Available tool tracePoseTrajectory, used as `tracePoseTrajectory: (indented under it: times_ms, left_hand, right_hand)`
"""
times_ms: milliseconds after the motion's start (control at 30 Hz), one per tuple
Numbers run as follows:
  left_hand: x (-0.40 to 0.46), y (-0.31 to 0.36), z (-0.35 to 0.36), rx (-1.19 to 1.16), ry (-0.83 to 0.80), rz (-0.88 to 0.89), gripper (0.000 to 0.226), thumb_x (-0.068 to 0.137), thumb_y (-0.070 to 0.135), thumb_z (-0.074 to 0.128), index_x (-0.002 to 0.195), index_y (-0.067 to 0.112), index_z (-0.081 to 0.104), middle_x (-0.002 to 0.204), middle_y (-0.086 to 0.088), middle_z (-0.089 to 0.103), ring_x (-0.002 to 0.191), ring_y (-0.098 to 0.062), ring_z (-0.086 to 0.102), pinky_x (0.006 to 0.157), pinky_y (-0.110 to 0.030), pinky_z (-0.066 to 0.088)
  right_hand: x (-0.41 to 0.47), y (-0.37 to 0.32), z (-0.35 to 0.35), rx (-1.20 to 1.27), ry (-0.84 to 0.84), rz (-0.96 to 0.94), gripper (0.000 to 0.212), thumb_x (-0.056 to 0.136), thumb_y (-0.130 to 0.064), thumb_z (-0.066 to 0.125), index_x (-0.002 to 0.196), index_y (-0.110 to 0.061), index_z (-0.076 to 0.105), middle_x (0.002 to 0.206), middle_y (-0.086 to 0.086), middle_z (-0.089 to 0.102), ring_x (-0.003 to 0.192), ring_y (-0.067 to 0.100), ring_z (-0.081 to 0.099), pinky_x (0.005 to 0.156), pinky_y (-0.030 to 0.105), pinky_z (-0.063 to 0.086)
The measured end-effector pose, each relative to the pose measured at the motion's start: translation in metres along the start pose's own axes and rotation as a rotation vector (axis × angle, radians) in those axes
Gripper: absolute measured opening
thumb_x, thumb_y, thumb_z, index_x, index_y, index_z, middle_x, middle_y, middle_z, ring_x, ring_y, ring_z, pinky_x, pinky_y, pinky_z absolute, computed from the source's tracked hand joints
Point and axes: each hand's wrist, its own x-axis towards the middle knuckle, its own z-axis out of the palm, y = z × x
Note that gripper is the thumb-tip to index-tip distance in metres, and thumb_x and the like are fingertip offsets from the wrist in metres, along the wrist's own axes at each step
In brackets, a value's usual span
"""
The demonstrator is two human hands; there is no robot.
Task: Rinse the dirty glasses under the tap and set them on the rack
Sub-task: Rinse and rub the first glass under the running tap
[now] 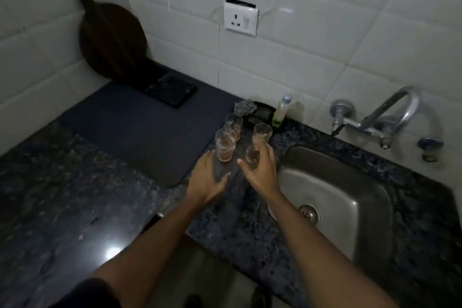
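Nearest me, my right hand (262,170) is wrapping its fingers round a glass (252,155), half hiding it; my left hand (208,177) is hovering, fingers spread, over the dim bench (75,207).

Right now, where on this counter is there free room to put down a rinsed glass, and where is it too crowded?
Free: the dark mat, bare from the black tray at its back to its front edge, and the granite counter in front of it. Crowded: the strip between mat and sink, where four glasses stand close together, with both hands, the scrubber and the soap bottle.
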Motion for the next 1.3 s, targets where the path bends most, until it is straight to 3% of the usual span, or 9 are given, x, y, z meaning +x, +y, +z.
tracePoseTrajectory:
  times_ms: [100, 300, 500, 633, 733, 833, 1000, 1167, 1300]
  left_hand:
    - [0.001, -0.01, 0.03, 0.166, -0.118, -0.02, 0.1, 0.09, 0.072, 0.042, 0.16, 0.005, 0.019, 0.167, -0.018, 0.021, 0.155, -0.031, 0.019, 0.126, -0.044, 0.019]
    - [0.004, -0.03, 0.069, 0.345, -0.254, 0.021, 0.101, 0.095, 0.077, 0.018, 0.162, 0.002, 0.003, 0.17, -0.019, -0.003, 0.157, -0.03, -0.009, 0.127, -0.046, -0.005]
    - [0.001, -0.031, 0.08, 0.437, -0.204, 0.056, 0.094, 0.1, 0.072, 0.011, 0.161, 0.0, 0.003, 0.169, -0.021, -0.002, 0.157, -0.032, -0.008, 0.127, -0.05, 0.005]
    - [0.004, -0.033, 0.079, 0.429, -0.208, 0.072, 0.095, 0.101, 0.072, 0.011, 0.161, 0.0, 0.003, 0.169, -0.021, -0.003, 0.157, -0.031, -0.009, 0.127, -0.049, 0.005]
    - [0.005, -0.034, 0.08, 0.408, -0.201, 0.075, 0.095, 0.101, 0.072, 0.013, 0.161, 0.0, 0.003, 0.169, -0.021, -0.004, 0.157, -0.031, -0.01, 0.128, -0.048, 0.003]
    - [0.002, -0.031, 0.077, 0.336, -0.178, 0.055, 0.092, 0.101, 0.068, 0.026, 0.161, -0.001, 0.012, 0.169, -0.021, 0.006, 0.158, -0.033, 0.001, 0.128, -0.046, 0.006]
    - [-0.006, 0.017, 0.064, 0.102, 0.024, 0.3, 0.061, 0.095, 0.042, 0.059, 0.14, 0.001, 0.05, 0.141, -0.019, 0.052, 0.128, -0.035, 0.049, 0.106, -0.047, 0.046]
    - [0.027, 0.112, 0.069, -0.08, 0.148, 0.529, 0.048, 0.094, 0.032, 0.064, 0.132, 0.003, 0.057, 0.13, -0.016, 0.059, 0.121, -0.032, 0.055, 0.1, -0.04, 0.048]
    - [0.065, 0.193, 0.078, -0.138, 0.149, 0.558, 0.047, 0.094, 0.032, 0.064, 0.131, 0.004, 0.057, 0.128, -0.014, 0.059, 0.12, -0.032, 0.056, 0.1, -0.04, 0.048]
  right_hand:
    - [0.004, 0.009, 0.012, -0.046, 0.102, 0.06, 0.084, 0.085, -0.031, 0.085, 0.154, -0.01, 0.042, 0.149, 0.012, 0.042, 0.139, 0.026, 0.041, 0.116, 0.034, 0.038]
    - [0.007, 0.03, 0.027, -0.095, 0.11, 0.168, 0.087, 0.083, -0.037, 0.083, 0.153, -0.009, 0.039, 0.143, 0.014, 0.049, 0.133, 0.032, 0.049, 0.112, 0.046, 0.043]
    - [0.011, 0.033, 0.041, 0.022, 0.215, 0.283, 0.079, 0.085, -0.028, 0.083, 0.149, -0.009, 0.042, 0.144, 0.012, 0.058, 0.133, 0.028, 0.056, 0.109, 0.041, 0.049]
    - [0.015, 0.033, 0.041, 0.044, 0.252, 0.311, 0.073, 0.081, -0.027, 0.087, 0.142, -0.009, 0.05, 0.136, 0.011, 0.064, 0.125, 0.025, 0.061, 0.1, 0.026, 0.047]
    - [0.012, 0.033, 0.034, 0.053, 0.294, 0.305, 0.072, 0.077, -0.032, 0.088, 0.138, -0.013, 0.053, 0.128, 0.008, 0.068, 0.118, 0.025, 0.065, 0.098, 0.034, 0.054]
    - [0.0, 0.032, 0.018, 0.055, 0.345, 0.302, 0.071, 0.077, -0.033, 0.089, 0.136, -0.015, 0.054, 0.127, 0.006, 0.068, 0.117, 0.024, 0.065, 0.096, 0.039, 0.056]
    - [-0.022, 0.033, -0.031, 0.073, 0.483, 0.307, 0.068, 0.075, -0.03, 0.092, 0.132, -0.016, 0.057, 0.121, 0.002, 0.07, 0.11, 0.02, 0.067, 0.092, 0.034, 0.055]
    - [-0.03, 0.046, -0.097, 0.051, 0.626, 0.312, 0.07, 0.073, -0.031, 0.094, 0.132, -0.013, 0.06, 0.122, 0.004, 0.071, 0.11, 0.021, 0.069, 0.093, 0.04, 0.059]
    - [-0.024, 0.056, -0.152, 0.072, 0.686, 0.272, 0.067, 0.072, -0.031, 0.094, 0.129, -0.017, 0.06, 0.113, -0.002, 0.07, 0.102, 0.016, 0.069, 0.091, 0.039, 0.059]
